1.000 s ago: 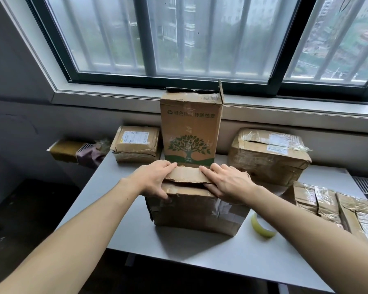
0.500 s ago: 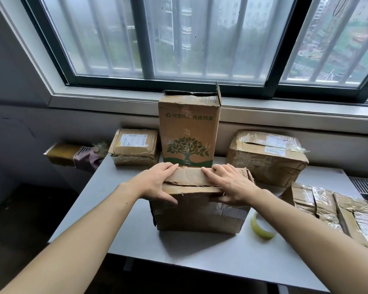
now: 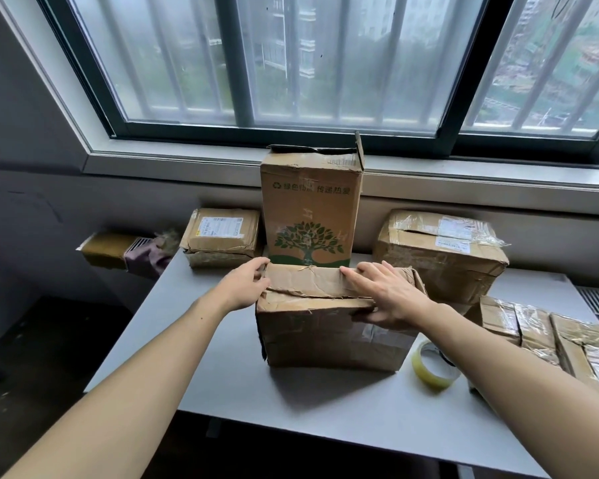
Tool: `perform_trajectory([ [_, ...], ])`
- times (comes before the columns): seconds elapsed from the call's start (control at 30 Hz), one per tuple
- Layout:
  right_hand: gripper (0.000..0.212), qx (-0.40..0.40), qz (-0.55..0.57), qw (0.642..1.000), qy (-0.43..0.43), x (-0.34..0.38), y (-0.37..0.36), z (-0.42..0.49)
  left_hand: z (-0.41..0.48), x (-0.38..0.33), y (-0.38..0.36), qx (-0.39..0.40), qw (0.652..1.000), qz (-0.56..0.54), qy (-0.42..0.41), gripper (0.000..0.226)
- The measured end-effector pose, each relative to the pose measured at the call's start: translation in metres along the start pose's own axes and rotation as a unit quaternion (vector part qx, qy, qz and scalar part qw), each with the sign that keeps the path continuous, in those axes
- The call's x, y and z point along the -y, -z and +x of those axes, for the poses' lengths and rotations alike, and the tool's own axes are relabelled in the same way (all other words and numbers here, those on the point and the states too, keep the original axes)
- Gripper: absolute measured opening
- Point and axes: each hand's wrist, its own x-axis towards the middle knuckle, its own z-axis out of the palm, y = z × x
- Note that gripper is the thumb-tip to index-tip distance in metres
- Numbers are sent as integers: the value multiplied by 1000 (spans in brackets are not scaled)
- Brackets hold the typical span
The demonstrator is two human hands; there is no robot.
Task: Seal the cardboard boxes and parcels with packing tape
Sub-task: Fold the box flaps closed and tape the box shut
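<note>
Cardboard box point(image 3: 329, 326) sits mid-desk, towards the front edge of the grey desk point(image 3: 222, 392) and just in front of a taller tree-printed box point(image 3: 310, 209). Top flaps are folded down but not yet taped. Left hand point(image 3: 244, 285) grips the left end of the top flap, fingers curled over the corner. Right hand point(image 3: 384, 295) lies flat on the flap's right half, fingers spread, thumb against the front face. Step in hand, as I read it: flattening the flaps ahead of taping. It is best done by pressing both flaps level until their edges meet. One hand should then hold them down while the other goes for the tape roll point(image 3: 433, 369), which sits on the desk just right of the box, partly behind the right forearm. Box looks well worn: crumpled top, ragged bowed flap edge with a gap along the front seam, and patches of old clear tape on the front face.
</note>
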Motion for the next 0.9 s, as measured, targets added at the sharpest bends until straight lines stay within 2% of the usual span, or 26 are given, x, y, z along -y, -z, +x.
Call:
perform_trajectory([
  [0.1, 109, 29, 1, 999, -14, 1, 5, -1, 3, -9, 0, -24, 998, 55, -26, 54],
  [0.23, 117, 57, 37, 997, -47, 5, 9, -6, 8, -32, -10, -68, 981, 147, -105, 51],
  [0.3, 104, 34, 86, 994, -64, 8, 13, -13, 11, -43, -18, -74, 976, 148, -143, 48],
  [0.4, 75, -80, 143, 981, -101, 6, 24, -26, 13, -60, -33, -78, 966, 145, -201, 43],
  [0.5, 40, -184, 174, 955, -157, -8, 22, -46, 13, -80, -50, -78, 956, 132, -248, 36],
  [0.57, 24, -226, 204, 931, -202, -20, 15, -62, 13, -98, -63, -90, 947, 111, -288, 26],
  [0.67, 20, -247, 233, 904, -259, -31, 9, -83, 13, -130, -82, -86, 939, 92, -320, 13],
  [0.8, 18, -262, 291, 865, -314, -43, -11, -106, 11, -167, -113, -56, 932, 112, -340, 12],
  [0.9, 14, -196, 319, 862, -343, -46, -35, -120, 11, -178, -129, -39, 931, 128, -341, 9],
])
